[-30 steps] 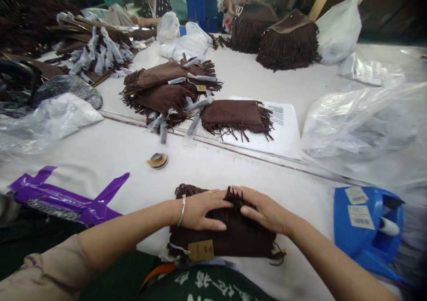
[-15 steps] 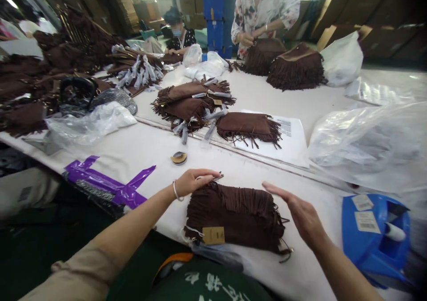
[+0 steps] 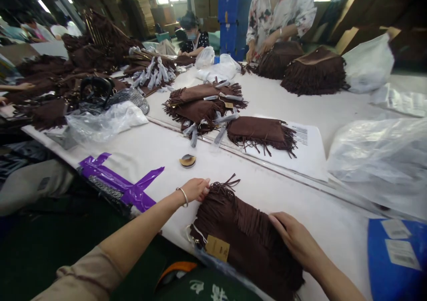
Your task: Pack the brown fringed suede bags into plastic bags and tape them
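A dark brown fringed bag (image 3: 253,247) lies at the front edge of the table, turned at a slant, with a tan hang tag (image 3: 217,247) on a white string. At its upper left corner my left hand (image 3: 197,189) is closed, fingertips pinching the fringe. My right hand (image 3: 293,236) grips the bag's right end, thumb on top and the other fingers hidden beneath or behind it. Loose strands stick up beside my left fingers. A strip of greyish wrap shows under the bag's lower edge.
Beyond the bag lie a finished-looking brown pouch (image 3: 258,132) on a white sheet and a stack of fringed bags (image 3: 200,103). Purple tape (image 3: 116,181) marks the left edge; a small round tin-like thing (image 3: 187,160) sits midway. Clear plastic (image 3: 380,154) and a blue container (image 3: 393,256) stand right. Two people work opposite.
My left hand has closed on the fringe at the corner. My right hand has come down from beside the bag onto its right end, and the bag has turned to slant. The view has shifted.
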Demonstrator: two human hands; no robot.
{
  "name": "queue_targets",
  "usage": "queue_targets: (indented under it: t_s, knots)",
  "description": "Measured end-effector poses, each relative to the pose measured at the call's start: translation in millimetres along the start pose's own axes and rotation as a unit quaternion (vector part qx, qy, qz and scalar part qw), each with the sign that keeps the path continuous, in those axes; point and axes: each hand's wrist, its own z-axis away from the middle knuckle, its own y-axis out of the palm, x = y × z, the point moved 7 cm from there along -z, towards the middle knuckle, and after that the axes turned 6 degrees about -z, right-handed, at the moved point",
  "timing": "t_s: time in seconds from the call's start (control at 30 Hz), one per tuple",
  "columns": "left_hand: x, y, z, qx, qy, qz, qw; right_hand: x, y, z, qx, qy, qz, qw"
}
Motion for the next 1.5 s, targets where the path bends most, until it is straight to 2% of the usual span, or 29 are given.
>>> queue_targets:
  t_s: [0.1, 0.17, 0.23, 0.27, 0.33, 0.4, 0.43, 0.47, 0.53, 0.6, 0.67, 0.73, 0.77, 0.87, 0.93, 1.0, 1.03, 1.1, 1.17, 1.2, 1.23, 1.27, 1.33, 1.4, 1.47, 1.5]
  knots:
    - [0.8, 22.8, -7.1, 0.043, -0.016, 0.056, 0.997, -15.0, -7.8, 6.4, 0.004, 0.074, -0.034, 0.997]
    - [-2.0, 32.7, -12.5, 0.087, -0.026, 0.110, 0.990, -13.9, -7.9, -5.9, 0.019, 0.103, -0.068, 0.992]
    - [-5.8, 42.1, -16.4, 0.171, -0.046, 0.193, 0.965, -4.1, 6.4, -28.6, 0.097, 0.121, -0.143, 0.977]
    - [-8.5, 46.5, -17.4, 0.221, -0.059, 0.237, 0.944, 2.7, 18.4, -41.1, 0.155, 0.137, -0.199, 0.958]
    - [-15.8, 51.0, -19.7, 0.303, -0.071, 0.303, 0.901, 19.1, 45.3, -64.3, 0.272, 0.178, -0.316, 0.891]
    - [-22.1, 50.2, -24.7, 0.336, -0.068, 0.336, 0.877, 33.6, 65.9, -85.7, 0.331, 0.215, -0.395, 0.830]
    - [-24.6, 48.2, -28.0, 0.335, -0.059, 0.342, 0.876, 39.1, 73.0, -95.4, 0.337, 0.222, -0.414, 0.816]
    - [-26.6, 45.1, -31.3, 0.321, -0.045, 0.343, 0.882, 44.0, 78.1, -103.4, 0.335, 0.221, -0.426, 0.811]
    - [-29.8, 36.7, -34.4, 0.267, 0.000, 0.323, 0.908, 53.6, 82.7, -112.3, 0.313, 0.192, -0.436, 0.821]
    - [-36.0, 26.8, -28.2, 0.199, 0.081, 0.263, 0.941, 65.5, 79.0, -111.3, 0.270, 0.117, -0.421, 0.858]
    - [-45.8, 18.2, -9.8, 0.124, 0.190, 0.166, 0.960, 79.4, 70.9, -99.1, 0.215, 0.009, -0.344, 0.914]
    - [-56.5, 17.5, 20.2, 0.069, 0.307, 0.053, 0.948, 92.5, 67.8, -75.5, 0.177, -0.093, -0.216, 0.956]
    - [-59.8, 21.1, 37.0, 0.055, 0.356, 0.001, 0.933, 97.1, 70.0, -60.6, 0.175, -0.131, -0.152, 0.964]
    - [-57.5, 42.6, 81.1, 0.074, 0.441, -0.123, 0.886, 101.8, 80.6, -13.2, 0.216, -0.206, -0.027, 0.954]
    - [-50.5, 53.7, 99.1, 0.088, 0.457, -0.162, 0.870, 101.3, 79.9, 11.3, 0.242, -0.238, -0.008, 0.941]
    - [-44.6, 58.7, 107.0, 0.093, 0.454, -0.172, 0.869, 101.6, 67.0, 19.0, 0.220, -0.252, -0.049, 0.941]
    - [-42.6, 59.1, 107.7, 0.093, 0.447, -0.169, 0.873, 100.7, 56.5, 14.4, 0.182, -0.244, -0.083, 0.949]
    - [-41.9, 58.4, 106.0, 0.096, 0.429, -0.157, 0.884, 94.3, 33.9, -6.6, 0.063, -0.196, -0.141, 0.968]
    - [-45.4, 58.0, 105.0, 0.100, 0.415, -0.150, 0.892, 87.6, 24.4, -30.5, -0.028, -0.149, -0.137, 0.979]
    - [-48.4, 58.3, 106.3, 0.102, 0.414, -0.150, 0.892, 87.2, 28.0, -40.8, -0.040, -0.142, -0.109, 0.983]
    - [-51.9, 58.7, 109.1, 0.103, 0.416, -0.151, 0.891, 89.4, 37.5, -49.0, -0.025, -0.150, -0.066, 0.986]
    - [-55.2, 58.4, 112.8, 0.102, 0.420, -0.153, 0.889, 93.0, 51.9, -53.9, 0.012, -0.171, -0.014, 0.985]
    - [-59.2, 52.7, 118.5, 0.083, 0.418, -0.152, 0.892, 98.3, 85.3, -53.3, 0.095, -0.221, 0.095, 0.966]
    - [-58.0, 30.9, 115.6, 0.003, 0.390, -0.141, 0.910, 99.2, 109.9, -45.2, 0.137, -0.259, 0.177, 0.940]
    - [-50.8, -10.9, 106.0, -0.160, 0.340, -0.145, 0.915, 97.8, 119.9, -38.4, 0.136, -0.270, 0.219, 0.928]
    - [-46.2, -34.3, 101.1, -0.247, 0.317, -0.162, 0.901, 97.1, 120.7, -36.3, 0.130, -0.271, 0.228, 0.926]
